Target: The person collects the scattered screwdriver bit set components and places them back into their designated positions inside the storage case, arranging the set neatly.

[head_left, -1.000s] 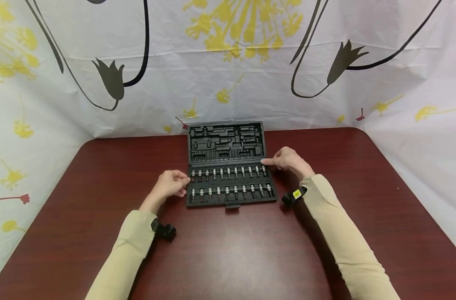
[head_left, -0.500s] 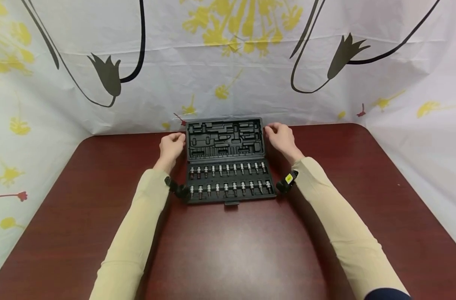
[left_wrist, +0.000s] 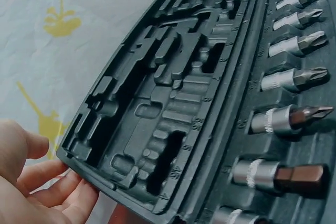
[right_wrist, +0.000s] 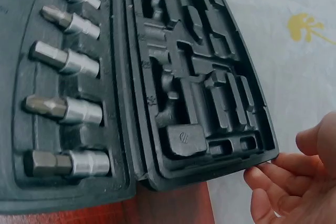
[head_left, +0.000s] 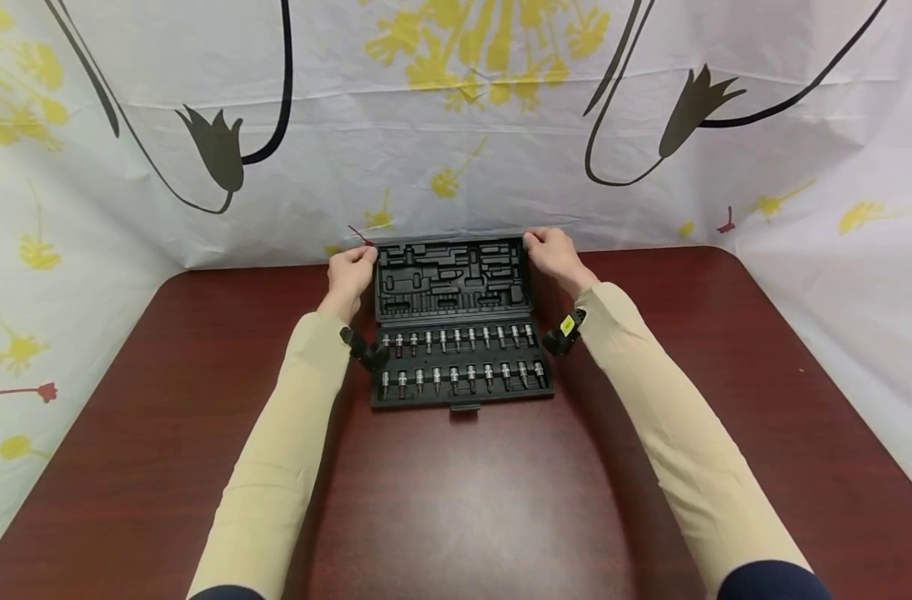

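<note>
A black plastic socket-bit case lies unfolded, its moulded lid raised at the back and its base on the table. Two rows of silver bit sockets sit in the base. My left hand is at the lid's upper left corner. In the left wrist view, its fingers touch behind the lid's edge, with the thumb apart. At the upper right corner is my right hand. Its fingertips meet the lid's outer edge in the right wrist view, and that thumb also stands off the lid.
The dark red-brown table has rounded far corners. Close behind the lid hangs a white sheet with yellow and grey flower prints. Black wrist cameras sit near both sides of the case.
Both hands have moved up from the case's sides by the base to the lid's upper corners. The case has stayed in place, with its lid open.
</note>
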Demonstrator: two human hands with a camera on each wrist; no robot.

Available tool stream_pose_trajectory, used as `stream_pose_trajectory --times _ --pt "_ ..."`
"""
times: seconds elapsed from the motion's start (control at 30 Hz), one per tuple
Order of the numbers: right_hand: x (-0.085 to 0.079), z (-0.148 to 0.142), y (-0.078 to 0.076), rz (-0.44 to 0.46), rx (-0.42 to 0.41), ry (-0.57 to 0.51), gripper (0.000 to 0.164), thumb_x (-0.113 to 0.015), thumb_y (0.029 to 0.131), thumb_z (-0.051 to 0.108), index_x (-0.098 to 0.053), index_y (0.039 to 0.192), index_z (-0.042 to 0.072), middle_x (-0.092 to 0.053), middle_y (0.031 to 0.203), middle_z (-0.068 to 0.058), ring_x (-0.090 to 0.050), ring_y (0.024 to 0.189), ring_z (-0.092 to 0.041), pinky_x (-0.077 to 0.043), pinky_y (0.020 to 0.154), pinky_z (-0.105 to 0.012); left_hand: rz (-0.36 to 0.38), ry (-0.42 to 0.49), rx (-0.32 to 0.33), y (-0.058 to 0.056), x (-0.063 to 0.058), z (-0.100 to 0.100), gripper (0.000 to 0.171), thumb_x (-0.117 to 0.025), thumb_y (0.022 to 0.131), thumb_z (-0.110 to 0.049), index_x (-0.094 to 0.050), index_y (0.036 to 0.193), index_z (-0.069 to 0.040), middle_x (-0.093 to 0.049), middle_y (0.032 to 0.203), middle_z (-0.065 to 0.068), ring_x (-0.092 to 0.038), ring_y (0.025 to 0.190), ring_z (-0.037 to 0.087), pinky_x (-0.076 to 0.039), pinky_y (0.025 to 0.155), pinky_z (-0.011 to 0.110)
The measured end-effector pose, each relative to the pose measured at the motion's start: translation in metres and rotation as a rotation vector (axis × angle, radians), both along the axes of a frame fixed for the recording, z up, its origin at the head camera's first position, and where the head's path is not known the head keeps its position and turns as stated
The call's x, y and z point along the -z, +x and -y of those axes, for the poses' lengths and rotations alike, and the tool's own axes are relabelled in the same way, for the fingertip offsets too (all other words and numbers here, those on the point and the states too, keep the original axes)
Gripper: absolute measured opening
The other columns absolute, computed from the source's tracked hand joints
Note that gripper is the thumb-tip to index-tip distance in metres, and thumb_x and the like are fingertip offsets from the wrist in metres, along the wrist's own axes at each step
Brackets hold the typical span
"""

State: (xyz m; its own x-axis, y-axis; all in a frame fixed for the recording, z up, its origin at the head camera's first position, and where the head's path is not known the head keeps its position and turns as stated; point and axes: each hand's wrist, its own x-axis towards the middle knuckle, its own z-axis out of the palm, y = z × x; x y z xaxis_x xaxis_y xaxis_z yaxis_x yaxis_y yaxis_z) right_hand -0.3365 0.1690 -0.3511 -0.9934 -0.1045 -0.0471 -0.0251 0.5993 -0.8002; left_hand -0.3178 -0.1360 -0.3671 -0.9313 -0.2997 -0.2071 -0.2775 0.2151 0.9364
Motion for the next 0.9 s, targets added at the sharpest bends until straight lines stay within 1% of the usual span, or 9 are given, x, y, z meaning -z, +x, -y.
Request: stream_pose_trajectory --times 0.07,0.1,0.2,0.23,0.37,0.5,0.63,0.77,0.9 --pt "-0.001 0.000 0.002 -0.017 0.011 -0.018 0.042 -0.037 0.102 0.024 -0.044 0.138 0.002 -0.056 0.106 -0.018 -0.044 0.075 -0.014 -0.038 0.071 -0.030 0.003 0.030 -0.002 0.001 -0.003 0.001 0.038 -0.050 0.098 -0.028 -0.054 0.132 -0.012 -0.047 0.138 0.007 -0.051 0.120 0.025 -0.042 0.100 0.033" --pt "-0.002 0.000 0.002 -0.033 0.018 -0.029 0.042 -0.038 0.102 0.023 -0.045 0.138 0.001 -0.057 0.107 -0.018 -0.045 0.076 -0.014 -0.039 0.071 -0.029 -0.003 0.045 -0.004 0.002 -0.004 0.001 0.038 -0.050 0.098 -0.027 -0.055 0.132 -0.011 -0.048 0.137 0.008 -0.053 0.118 0.026 -0.044 0.099 0.034" --pt "-0.004 0.000 0.007 -0.092 0.055 -0.068 0.037 -0.043 0.101 0.021 -0.052 0.130 0.000 -0.056 0.090 -0.017 -0.049 0.074 -0.020 -0.038 0.064 -0.028 -0.037 0.075 -0.007 0.006 -0.009 0.002 0.036 -0.051 0.097 -0.024 -0.056 0.130 -0.008 -0.050 0.133 0.011 -0.055 0.114 0.027 -0.046 0.096 0.034" --pt "-0.005 0.000 0.008 -0.123 0.068 -0.067 0.035 -0.045 0.100 0.021 -0.056 0.126 0.000 -0.058 0.090 -0.015 -0.051 0.078 -0.021 -0.039 0.065 -0.026 -0.049 0.081 -0.004 0.007 -0.010 0.003 0.036 -0.051 0.097 -0.024 -0.056 0.129 -0.007 -0.051 0.132 0.011 -0.055 0.114 0.027 -0.047 0.095 0.034" --pt "-0.009 -0.001 0.015 -0.197 0.106 -0.092 0.030 -0.051 0.098 0.021 -0.062 0.117 0.000 -0.062 0.096 -0.017 -0.058 0.085 -0.027 -0.042 0.065 -0.024 -0.109 0.097 -0.008 0.013 -0.016 0.004 0.034 -0.053 0.097 -0.023 -0.059 0.124 -0.004 -0.052 0.126 0.013 -0.056 0.110 0.026 -0.048 0.094 0.034" --pt "-0.012 -0.004 0.020 -0.224 0.118 -0.119 0.028 -0.053 0.097 0.021 -0.063 0.114 0.002 -0.063 0.101 -0.017 -0.060 0.079 -0.017 -0.046 0.063 -0.022 -0.149 0.149 -0.026 0.017 -0.019 0.004 0.032 -0.057 0.095 -0.022 -0.061 0.119 -0.002 -0.056 0.116 0.011 -0.058 0.098 0.021 -0.050 0.092 0.035" --pt "-0.012 -0.005 0.023 -0.244 0.130 -0.143 0.027 -0.054 0.097 0.023 -0.065 0.110 0.002 -0.064 0.097 -0.016 -0.057 0.068 -0.005 -0.045 0.054 -0.018 -0.164 0.192 -0.035 0.019 -0.020 0.006 0.027 -0.059 0.093 -0.020 -0.063 0.113 -0.002 -0.058 0.104 0.005 -0.057 0.088 0.015 -0.050 0.092 0.036" --pt "-0.013 -0.006 0.026 -0.256 0.128 -0.156 0.026 -0.054 0.096 0.024 -0.065 0.108 0.003 -0.064 0.094 -0.014 -0.057 0.065 -0.002 -0.045 0.052 -0.017 -0.177 0.211 -0.028 0.021 -0.021 0.008 0.023 -0.061 0.092 -0.019 -0.064 0.108 -0.003 -0.057 0.096 0.001 -0.057 0.084 0.013 -0.049 0.092 0.038" --pt "-0.017 -0.007 0.030 -0.269 0.122 -0.160 0.025 -0.054 0.096 0.024 -0.066 0.105 0.004 -0.063 0.093 -0.015 -0.057 0.065 -0.003 -0.045 0.052 -0.017 -0.197 0.226 -0.010 0.025 -0.023 0.010 0.019 -0.062 0.092 -0.018 -0.065 0.104 -0.004 -0.058 0.095 0.000 -0.059 0.082 0.012 -0.048 0.094 0.040"
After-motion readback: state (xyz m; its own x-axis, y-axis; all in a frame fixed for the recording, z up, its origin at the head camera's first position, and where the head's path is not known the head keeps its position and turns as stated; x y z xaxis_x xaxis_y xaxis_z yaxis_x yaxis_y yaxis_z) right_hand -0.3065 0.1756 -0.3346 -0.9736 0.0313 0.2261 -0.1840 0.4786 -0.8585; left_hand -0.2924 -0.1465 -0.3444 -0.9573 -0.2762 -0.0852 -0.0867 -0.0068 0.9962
